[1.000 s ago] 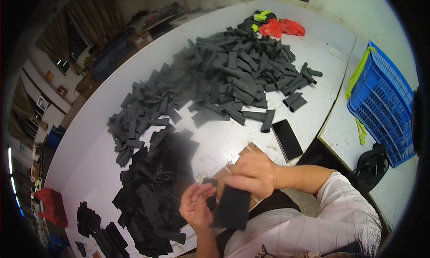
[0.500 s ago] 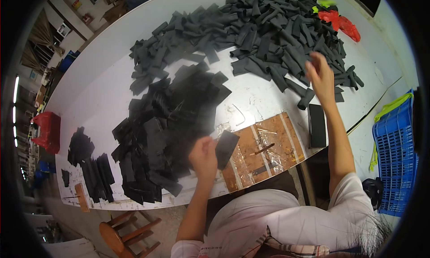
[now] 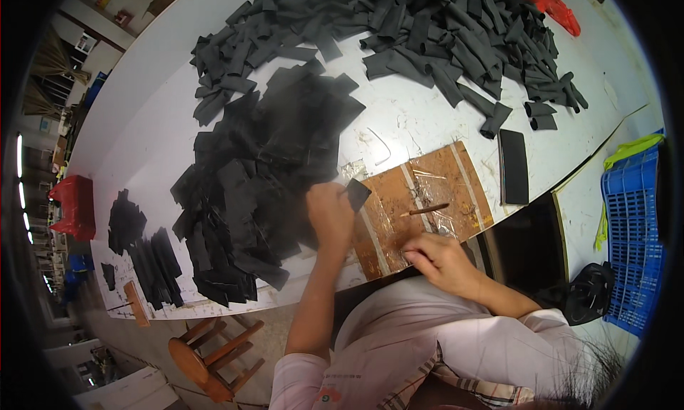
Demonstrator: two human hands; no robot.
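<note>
Along the near-left edge of the bench (image 3: 413, 118), a small bundle of black strips (image 3: 160, 267) lay apart from the main stock. To its right, a large heap of flat black pieces (image 3: 235, 218) occupied the left-centre and extended close to the near edge; these appeared to be outstanding. At the heap's right side, the left hand (image 3: 330, 209) had its grip closed on one black piece (image 3: 358, 193), which projected over the left part of a brown board (image 3: 385, 196) at the near edge. The right hand (image 3: 445, 266) was over the board's near edge, fingers curled; whether its grip contained anything could not be determined. Rolled dark pieces (image 3: 427, 39) were heaped along the far edge and were judged to be the completed portion. With both heaps large, progress was judged part-way.

At the left edge, a red container (image 3: 73, 207) bordered the bench. Further right, a wooden strip (image 3: 136, 304) projected past the near edge. White bench top between the two heaps provided a passage from the board toward the far edge. A slim brown tool (image 3: 426, 210) lay across the board. To the right, a black slab (image 3: 513, 168) limited room near the right edge; beyond that edge stood a blue crate (image 3: 630, 232).
</note>
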